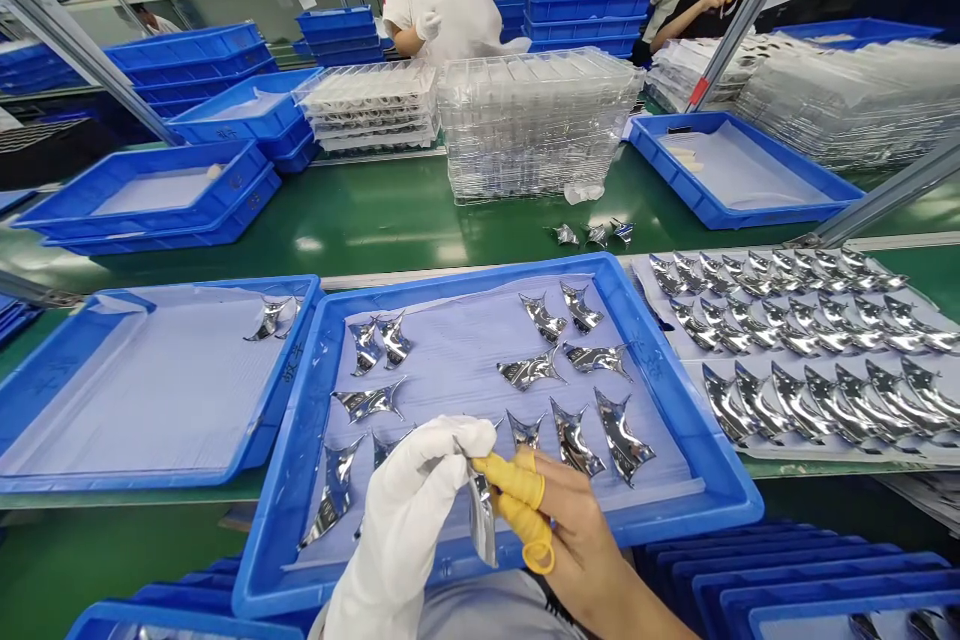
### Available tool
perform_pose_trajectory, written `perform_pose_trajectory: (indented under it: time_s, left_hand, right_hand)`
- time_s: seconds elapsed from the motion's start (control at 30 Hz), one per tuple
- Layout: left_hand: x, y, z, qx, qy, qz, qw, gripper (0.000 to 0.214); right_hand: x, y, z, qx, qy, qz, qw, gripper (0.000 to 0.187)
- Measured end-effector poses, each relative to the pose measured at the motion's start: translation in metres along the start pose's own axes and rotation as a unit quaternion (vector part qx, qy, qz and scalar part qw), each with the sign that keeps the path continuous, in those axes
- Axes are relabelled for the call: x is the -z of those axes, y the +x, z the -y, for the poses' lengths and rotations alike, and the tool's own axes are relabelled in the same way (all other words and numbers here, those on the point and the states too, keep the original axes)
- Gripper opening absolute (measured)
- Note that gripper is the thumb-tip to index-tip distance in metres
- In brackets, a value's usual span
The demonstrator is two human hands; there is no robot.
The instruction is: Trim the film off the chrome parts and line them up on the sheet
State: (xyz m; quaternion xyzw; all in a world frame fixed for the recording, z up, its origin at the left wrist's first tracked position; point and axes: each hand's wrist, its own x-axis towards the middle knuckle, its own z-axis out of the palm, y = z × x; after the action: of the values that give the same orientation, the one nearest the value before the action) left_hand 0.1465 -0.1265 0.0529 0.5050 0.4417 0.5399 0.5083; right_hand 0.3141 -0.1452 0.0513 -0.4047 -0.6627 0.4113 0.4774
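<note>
My left hand, in a white glove, is closed on one edge of a shiny chrome winged part. My right hand, bare with yellow finger cots on two fingers, pinches the same part from the other side. Both hands hover over the near edge of a blue tray lined with white foam. Several more chrome parts lie scattered in that tray.
A second blue tray on the left holds one chrome part. A clear tray on the right holds rows of parts. Three loose parts lie on the green belt. Clear tray stacks, blue bins and two people stand beyond.
</note>
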Motion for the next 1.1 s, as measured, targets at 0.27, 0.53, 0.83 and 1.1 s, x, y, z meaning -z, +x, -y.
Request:
perform_pose_trajectory:
  time_s: [0.27,0.53,0.83,1.1]
  left_hand:
    - [-0.005,0.002,-0.004,-0.015,-0.017,0.003,1.0,0.011]
    - [-0.005,0.002,0.003,-0.055,-0.03,0.03,0.998,0.012]
    - [-0.001,-0.002,0.014,-0.032,-0.046,0.021,0.998,0.016]
    - [-0.001,-0.004,0.019,-0.049,-0.065,0.043,0.996,0.016]
  right_hand:
    - [-0.002,-0.003,-0.008,-0.006,0.048,-0.006,0.999,0.033]
    - [-0.008,-0.004,-0.016,-0.047,0.17,-0.022,0.984,0.026]
    - [-0.004,-0.004,-0.016,0.047,0.109,-0.015,0.993,0.029]
    - [-0.003,-0.001,-0.012,0.076,0.07,-0.027,0.994,0.028]
